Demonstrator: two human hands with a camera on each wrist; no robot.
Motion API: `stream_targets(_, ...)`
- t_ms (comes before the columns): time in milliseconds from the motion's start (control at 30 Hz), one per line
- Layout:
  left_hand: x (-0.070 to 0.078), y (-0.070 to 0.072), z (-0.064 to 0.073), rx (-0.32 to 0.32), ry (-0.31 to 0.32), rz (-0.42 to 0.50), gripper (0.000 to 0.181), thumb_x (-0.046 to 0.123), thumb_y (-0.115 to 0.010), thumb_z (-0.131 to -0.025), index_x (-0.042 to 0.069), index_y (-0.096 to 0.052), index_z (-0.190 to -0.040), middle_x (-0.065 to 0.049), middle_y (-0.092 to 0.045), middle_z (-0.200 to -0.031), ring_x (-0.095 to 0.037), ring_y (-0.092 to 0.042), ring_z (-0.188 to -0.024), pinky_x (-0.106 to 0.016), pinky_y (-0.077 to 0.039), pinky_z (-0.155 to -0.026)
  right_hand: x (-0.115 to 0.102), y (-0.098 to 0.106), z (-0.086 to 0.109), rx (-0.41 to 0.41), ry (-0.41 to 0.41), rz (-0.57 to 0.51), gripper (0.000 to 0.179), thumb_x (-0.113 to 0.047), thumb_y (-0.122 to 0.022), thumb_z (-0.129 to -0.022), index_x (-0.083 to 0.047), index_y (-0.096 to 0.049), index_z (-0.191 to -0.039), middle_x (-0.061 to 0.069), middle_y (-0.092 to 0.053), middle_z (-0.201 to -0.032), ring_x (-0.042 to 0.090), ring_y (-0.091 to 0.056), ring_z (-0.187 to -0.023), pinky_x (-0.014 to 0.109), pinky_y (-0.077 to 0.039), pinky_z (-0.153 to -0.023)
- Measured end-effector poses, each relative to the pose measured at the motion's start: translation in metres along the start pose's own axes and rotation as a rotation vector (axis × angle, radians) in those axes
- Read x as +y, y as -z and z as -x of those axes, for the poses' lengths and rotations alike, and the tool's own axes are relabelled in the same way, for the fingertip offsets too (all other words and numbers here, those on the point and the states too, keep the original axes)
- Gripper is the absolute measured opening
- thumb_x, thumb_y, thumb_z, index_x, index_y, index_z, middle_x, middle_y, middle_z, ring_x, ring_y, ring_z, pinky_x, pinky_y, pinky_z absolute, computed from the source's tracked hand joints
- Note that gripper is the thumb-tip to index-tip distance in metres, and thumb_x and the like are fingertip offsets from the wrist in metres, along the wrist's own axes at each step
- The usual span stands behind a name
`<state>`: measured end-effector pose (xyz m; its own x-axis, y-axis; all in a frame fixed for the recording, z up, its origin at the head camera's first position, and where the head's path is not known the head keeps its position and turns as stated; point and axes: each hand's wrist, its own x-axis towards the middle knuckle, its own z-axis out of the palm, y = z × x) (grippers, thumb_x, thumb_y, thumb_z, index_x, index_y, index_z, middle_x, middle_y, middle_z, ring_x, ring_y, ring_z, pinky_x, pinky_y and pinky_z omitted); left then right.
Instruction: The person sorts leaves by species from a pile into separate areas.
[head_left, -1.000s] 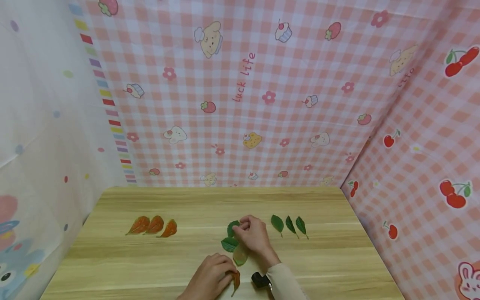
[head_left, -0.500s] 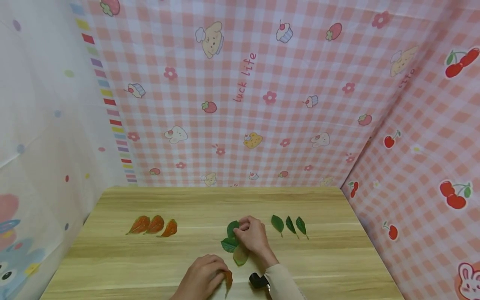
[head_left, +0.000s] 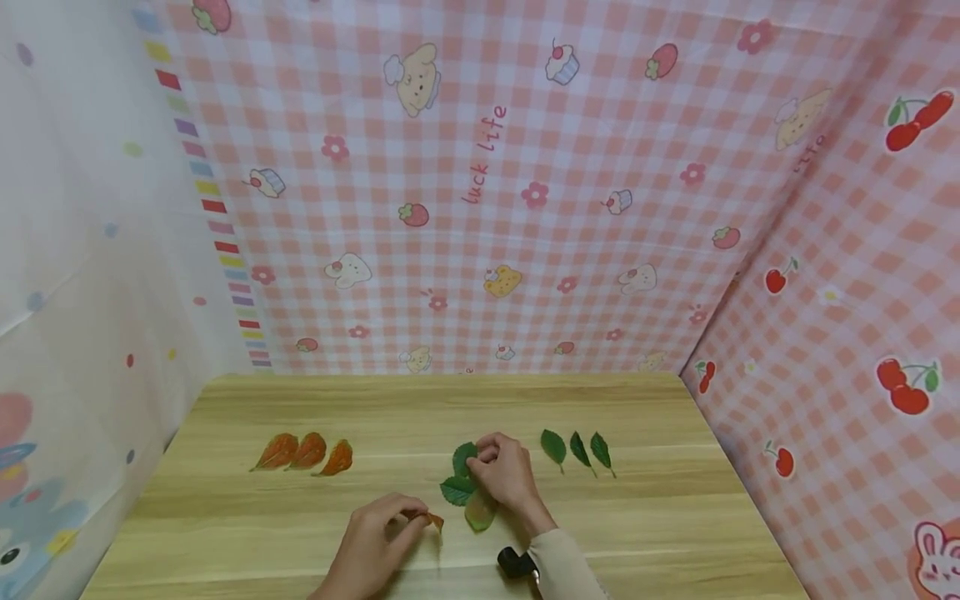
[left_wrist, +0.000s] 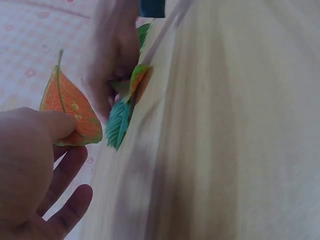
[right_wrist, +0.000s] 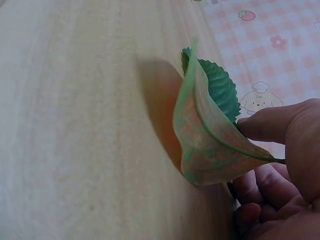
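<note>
My left hand [head_left: 378,537] pinches an orange-red leaf with green edges [left_wrist: 72,107] between thumb and fingers, above the table's near middle. Farther forward, my right hand [head_left: 506,471] has its thumb and curled fingers at the edge of a toothed green leaf [head_left: 462,460]; its fingertips are partly hidden in the head view. Just below lies a second green leaf [head_left: 456,491]. A curled leaf of mottled orange and green [right_wrist: 215,145] stands up from the table under the right wrist, its stem reaching toward the palm.
Three orange-red leaves [head_left: 308,451] lie in a row at the left of the wooden table [head_left: 262,542]. Three green leaves [head_left: 577,449] are lined up at the right. A black device [head_left: 515,562] sits at the right wrist. Patterned cloth walls [head_left: 450,250] surround the table.
My left hand has drawn left and slightly up, carrying the orange-red leaf away from the mottled one. The right hand has stayed in place at the green leaf.
</note>
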<state>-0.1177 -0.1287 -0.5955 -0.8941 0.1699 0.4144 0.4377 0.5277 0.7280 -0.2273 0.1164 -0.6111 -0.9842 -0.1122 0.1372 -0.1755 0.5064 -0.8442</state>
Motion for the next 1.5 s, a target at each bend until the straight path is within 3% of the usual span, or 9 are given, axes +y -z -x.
stream_targets(100, -0.002, 0.003, -0.003, 0.041, -0.011, -0.009, 0.019, 0.005, -0.091, -0.093, 0.017, -0.084, -0.106, 0.014, -0.083, -0.099, 0.005, -0.073, -0.090, -0.022, -0.061, -0.073, 0.013, -0.004, -0.005, 0.001, 0.015, 0.004, 0.024, -0.017, -0.090, -0.094, -0.008, -0.080, -0.113, -0.012, -0.078, -0.076, 0.002, -0.072, -0.077, 0.030, -0.063, -0.077)
stream_targets(267, -0.004, 0.007, -0.008, 0.137, -0.106, 0.010, 0.032, -0.009, -0.090, -0.087, 0.018, -0.084, -0.102, 0.008, -0.081, -0.099, 0.002, -0.070, -0.084, -0.021, -0.058, -0.066, 0.021, -0.008, -0.008, 0.007, 0.059, 0.010, 0.022, -0.016, -0.089, -0.095, -0.006, -0.080, -0.113, -0.012, -0.078, -0.076, 0.003, -0.072, -0.075, 0.031, -0.064, -0.075)
stream_targets(400, -0.002, 0.011, -0.011, 0.195, -0.123, 0.028, 0.040, -0.015, -0.089, -0.082, 0.021, -0.087, -0.099, 0.004, -0.068, -0.092, -0.003, -0.058, -0.075, -0.019, -0.052, -0.063, 0.005, -0.003, -0.002, 0.010, 0.070, 0.005, 0.023, -0.012, -0.088, -0.095, -0.001, -0.079, -0.113, -0.006, -0.080, -0.077, 0.008, -0.073, -0.076, 0.034, -0.064, -0.075)
stream_targets(533, -0.003, 0.014, -0.013, 0.226, -0.123, 0.048, 0.042, -0.017, -0.087, -0.080, 0.021, -0.088, -0.099, 0.010, -0.059, -0.079, 0.001, -0.049, -0.067, -0.016, -0.045, -0.057, -0.009, 0.002, 0.002, -0.002, 0.005, 0.008, 0.024, -0.011, -0.089, -0.095, -0.001, -0.079, -0.115, -0.002, -0.081, -0.080, 0.010, -0.076, -0.081, 0.037, -0.066, -0.083)
stream_targets(733, -0.007, 0.018, -0.017, 0.255, -0.145, 0.077, 0.038, -0.019, -0.083, -0.085, 0.016, -0.088, -0.101, 0.010, -0.069, -0.076, 0.004, -0.056, -0.067, -0.012, -0.049, -0.059, -0.005, 0.001, 0.003, 0.013, 0.033, -0.002, 0.024, -0.013, -0.089, -0.095, -0.002, -0.079, -0.114, -0.005, -0.081, -0.079, 0.007, -0.073, -0.078, 0.032, -0.064, -0.077)
stream_targets(967, -0.008, 0.024, -0.018, 0.235, -0.075, 0.085, 0.039, -0.020, -0.077, -0.088, 0.013, -0.087, -0.107, 0.004, -0.081, -0.090, 0.001, -0.069, -0.080, -0.018, -0.060, -0.068, -0.008, 0.001, 0.003, 0.010, -0.013, 0.011, 0.023, -0.011, -0.088, -0.095, -0.002, -0.079, -0.115, -0.003, -0.081, -0.081, 0.008, -0.073, -0.080, 0.036, -0.065, -0.081)
stream_targets(1233, -0.008, 0.030, -0.018, 0.202, 0.055, 0.109, 0.036, -0.014, -0.073, -0.098, 0.015, -0.085, -0.117, -0.001, -0.086, -0.112, -0.003, -0.076, -0.090, -0.020, -0.064, -0.079, -0.012, 0.001, 0.004, 0.002, -0.046, 0.037, 0.025, -0.012, -0.090, -0.095, -0.003, -0.079, -0.115, -0.001, -0.081, -0.082, 0.010, -0.073, -0.082, 0.036, -0.065, -0.083)
stream_targets(1367, -0.010, 0.031, -0.017, 0.204, 0.099, 0.133, 0.024, -0.005, -0.077, -0.101, 0.013, -0.083, -0.115, -0.001, -0.085, -0.106, -0.001, -0.074, -0.088, -0.020, -0.064, -0.077, -0.012, 0.001, 0.005, 0.005, -0.040, 0.039, 0.025, -0.012, -0.090, -0.094, -0.003, -0.079, -0.115, -0.002, -0.081, -0.083, 0.010, -0.073, -0.082, 0.037, -0.065, -0.084)
stream_targets(1500, -0.012, 0.031, -0.016, 0.220, 0.119, 0.123, 0.020, 0.001, -0.088, -0.095, 0.012, -0.081, -0.110, 0.001, -0.082, -0.097, 0.003, -0.070, -0.084, -0.021, -0.064, -0.072, -0.011, 0.001, 0.004, 0.006, -0.031, 0.039, 0.025, -0.011, -0.090, -0.094, -0.003, -0.079, -0.115, -0.001, -0.081, -0.082, 0.010, -0.073, -0.082, 0.036, -0.064, -0.083)
